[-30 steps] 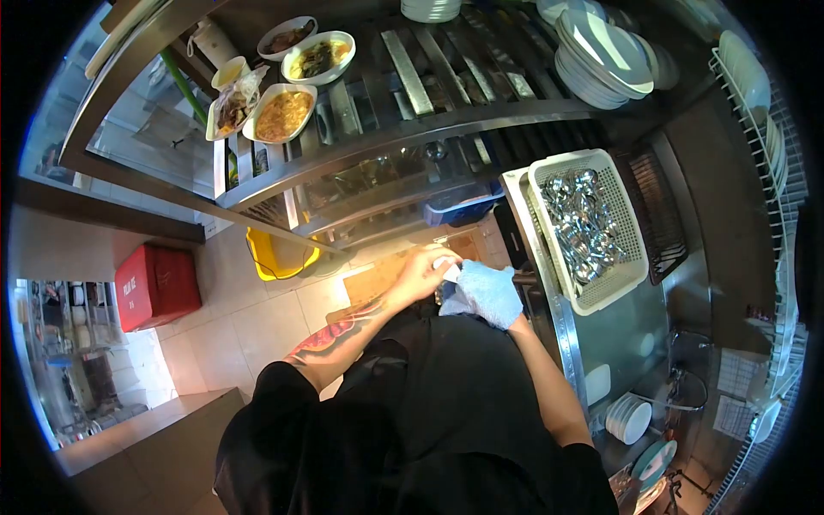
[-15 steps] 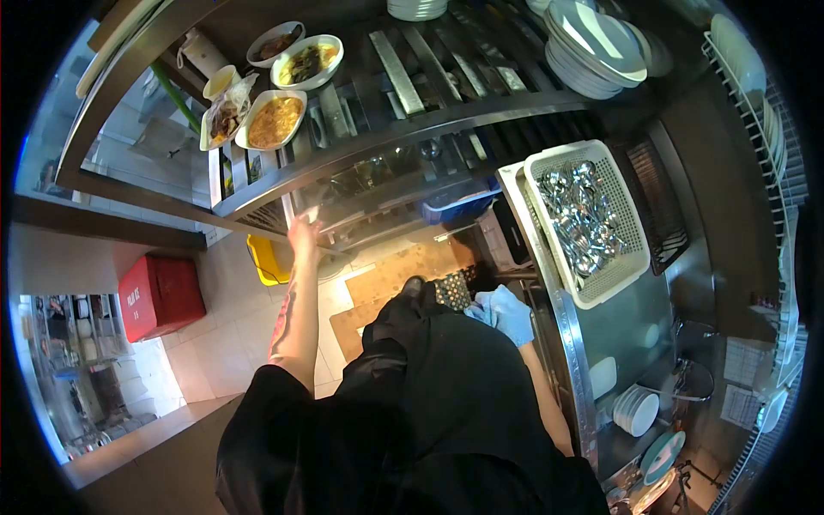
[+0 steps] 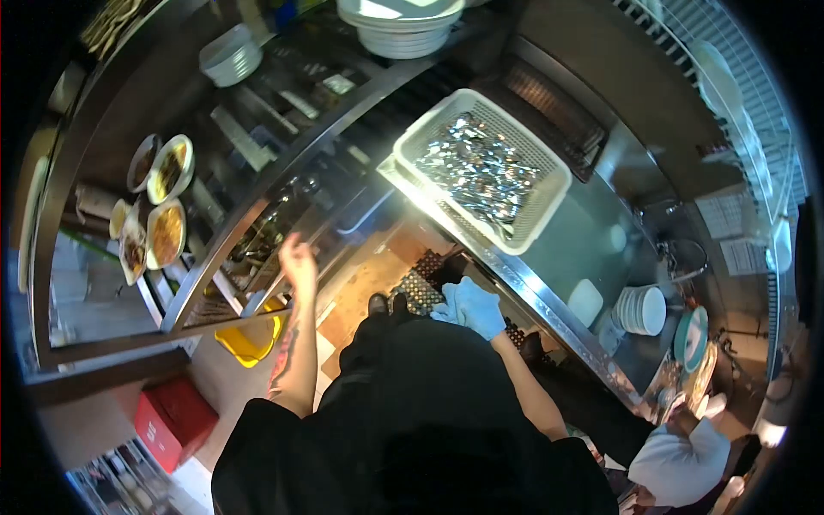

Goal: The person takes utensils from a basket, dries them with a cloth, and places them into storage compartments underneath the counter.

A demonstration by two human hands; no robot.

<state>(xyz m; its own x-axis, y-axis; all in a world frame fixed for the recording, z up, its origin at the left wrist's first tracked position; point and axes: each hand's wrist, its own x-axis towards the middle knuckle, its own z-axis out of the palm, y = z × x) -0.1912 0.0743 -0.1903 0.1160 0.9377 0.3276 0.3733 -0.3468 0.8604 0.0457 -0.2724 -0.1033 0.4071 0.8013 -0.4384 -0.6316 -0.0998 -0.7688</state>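
Left hand: The wearer's bare left hand is raised beside the front edge of the slatted rack, its grip released, fingers loosely curled and nothing seen in them.

Right hand: A blue cloth covers the right hand down to the wrist; the fingers are hidden, so how tightly they grip, or whether they do, cannot be told.

Cloth: Bunched in front of the black clothing, near the front edge of the steel counter, above a patterned mat.

Counter: A white basket of shiny cutlery sits at the counter's end nearest the rack, along the front edge. Toward the opposite end stand stacked white dishes, with a teal-rimmed plate just beyond them.

Rack: Dishes of food are grouped near its left end; stacked white bowls and a stack of plates stand farther along.

Floor: A yellow tub lies below the rack's left end, near a red box.

Co-worker: Another person in a pale top is partly visible near the counter's lower end, apart from the wearer's hands.
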